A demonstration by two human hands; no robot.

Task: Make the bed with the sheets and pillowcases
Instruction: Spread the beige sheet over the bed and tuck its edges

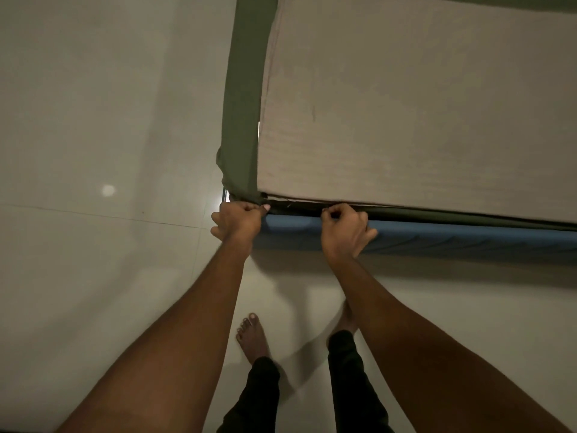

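Gripping the green sheet [242, 104] tight in left hand [239, 218] and right hand [345, 228] — risks yanking its near-left corner loose if tugged unevenly.

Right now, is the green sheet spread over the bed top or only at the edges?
Edges only: the green sheet lines the left and near sides; the beige top shows bare.

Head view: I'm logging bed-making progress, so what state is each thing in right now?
Green sheet: taut along the left side, bunched at the corner.
Left hand: grips the sheet at the corner.
Right hand: grips the sheet's near edge.
Beige surface: bare, not covered by the sheet.
Blue layer: exposed below the near edge.
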